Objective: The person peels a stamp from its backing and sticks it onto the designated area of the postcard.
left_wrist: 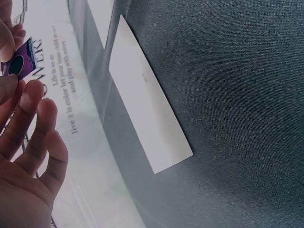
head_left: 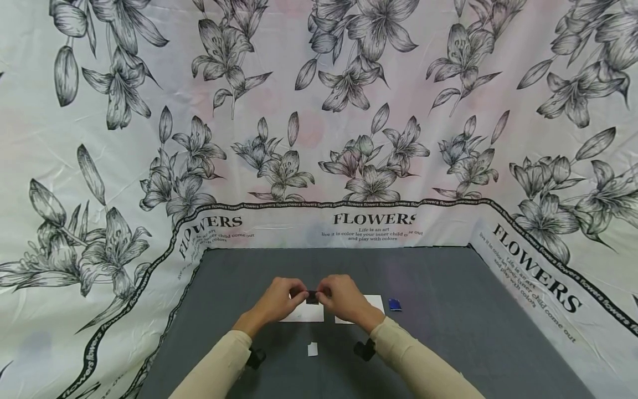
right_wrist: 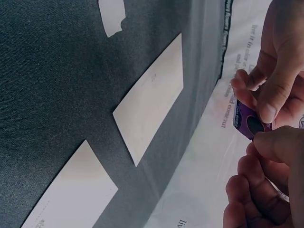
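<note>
Between the two hands is a small purple packet [left_wrist: 27, 58] with a serrated edge and a dark oval; from the head it looks nearly black [head_left: 312, 297]. My left hand [head_left: 278, 299] pinches one side of it between thumb and fingertips. The opposite side is pinched by my right hand [head_left: 347, 299], its thumb [right_wrist: 273, 142] lying over the packet's edge. Raised above the table, the packet is partly covered by the fingers. Below the hands lie two white cards, the left card [head_left: 301, 315] and the right card [head_left: 375, 303], both partly hidden by the hands and forearms.
A shiny blue packet [head_left: 395, 305] lies right of the right card. Nearer to me is a small white scrap of paper [head_left: 312, 349] with an uneven edge. The dark grey table [head_left: 433, 343] is bounded by a hanging floral curtain [head_left: 279, 221] behind and at both sides.
</note>
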`<move>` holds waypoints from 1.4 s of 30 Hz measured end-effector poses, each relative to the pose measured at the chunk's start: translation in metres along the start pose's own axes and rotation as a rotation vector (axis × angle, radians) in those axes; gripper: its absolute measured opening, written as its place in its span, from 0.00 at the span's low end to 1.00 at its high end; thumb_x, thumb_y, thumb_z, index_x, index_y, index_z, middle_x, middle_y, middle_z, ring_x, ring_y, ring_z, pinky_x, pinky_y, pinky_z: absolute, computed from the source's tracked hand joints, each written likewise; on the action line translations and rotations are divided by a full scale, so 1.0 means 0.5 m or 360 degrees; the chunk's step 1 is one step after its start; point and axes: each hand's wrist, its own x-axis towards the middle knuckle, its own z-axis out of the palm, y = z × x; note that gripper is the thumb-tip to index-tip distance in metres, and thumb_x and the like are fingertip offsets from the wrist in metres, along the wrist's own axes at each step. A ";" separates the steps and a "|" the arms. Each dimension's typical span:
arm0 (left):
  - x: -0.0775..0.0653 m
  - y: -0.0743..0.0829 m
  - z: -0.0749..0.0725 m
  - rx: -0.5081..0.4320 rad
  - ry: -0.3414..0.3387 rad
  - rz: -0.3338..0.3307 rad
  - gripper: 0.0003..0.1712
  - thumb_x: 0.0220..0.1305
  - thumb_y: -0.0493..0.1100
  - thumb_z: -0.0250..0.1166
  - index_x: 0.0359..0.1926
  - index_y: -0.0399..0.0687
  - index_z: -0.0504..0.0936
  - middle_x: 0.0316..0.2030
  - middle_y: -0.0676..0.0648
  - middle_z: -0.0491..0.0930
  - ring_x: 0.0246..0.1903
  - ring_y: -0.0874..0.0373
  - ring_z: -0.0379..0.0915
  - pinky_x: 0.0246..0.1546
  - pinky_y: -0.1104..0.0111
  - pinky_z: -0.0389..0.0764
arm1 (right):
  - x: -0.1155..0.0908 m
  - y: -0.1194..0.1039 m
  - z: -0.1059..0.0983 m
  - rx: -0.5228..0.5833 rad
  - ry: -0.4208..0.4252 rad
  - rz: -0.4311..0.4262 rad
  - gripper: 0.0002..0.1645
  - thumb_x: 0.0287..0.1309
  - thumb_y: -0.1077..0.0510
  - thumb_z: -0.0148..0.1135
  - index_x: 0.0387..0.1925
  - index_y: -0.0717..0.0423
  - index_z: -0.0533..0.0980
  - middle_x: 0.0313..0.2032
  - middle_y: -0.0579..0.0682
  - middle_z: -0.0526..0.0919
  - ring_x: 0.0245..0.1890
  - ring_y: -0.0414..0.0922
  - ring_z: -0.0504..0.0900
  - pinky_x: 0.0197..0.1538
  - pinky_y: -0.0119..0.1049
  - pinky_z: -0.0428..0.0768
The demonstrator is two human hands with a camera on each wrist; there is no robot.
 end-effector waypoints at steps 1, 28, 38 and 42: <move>0.002 0.000 0.000 -0.0006 0.0005 -0.0002 0.06 0.79 0.39 0.67 0.44 0.46 0.91 0.35 0.44 0.91 0.30 0.66 0.79 0.35 0.70 0.80 | 0.002 0.001 -0.001 0.0010 0.0002 0.0016 0.04 0.68 0.60 0.73 0.36 0.53 0.90 0.31 0.43 0.87 0.30 0.36 0.79 0.37 0.35 0.81; 0.037 -0.017 0.044 -0.0113 0.0147 -0.0265 0.06 0.78 0.40 0.68 0.44 0.44 0.90 0.34 0.52 0.86 0.31 0.63 0.76 0.35 0.69 0.79 | 0.019 0.045 0.028 0.0276 0.0058 0.0281 0.05 0.68 0.62 0.71 0.33 0.54 0.87 0.27 0.42 0.85 0.26 0.36 0.77 0.32 0.33 0.78; 0.052 -0.022 0.062 -0.0117 0.0142 -0.0366 0.07 0.76 0.40 0.70 0.42 0.41 0.90 0.34 0.49 0.86 0.31 0.61 0.76 0.33 0.68 0.79 | 0.024 0.066 0.051 0.0257 0.0040 0.0383 0.04 0.67 0.62 0.72 0.34 0.55 0.87 0.27 0.44 0.86 0.27 0.37 0.78 0.34 0.34 0.80; 0.059 -0.027 0.069 -0.0109 0.0138 -0.0409 0.07 0.75 0.40 0.71 0.41 0.41 0.91 0.33 0.49 0.87 0.31 0.61 0.77 0.33 0.67 0.80 | 0.027 0.072 0.060 0.0250 0.0021 0.0420 0.04 0.68 0.61 0.72 0.34 0.56 0.88 0.28 0.45 0.87 0.27 0.36 0.79 0.33 0.34 0.80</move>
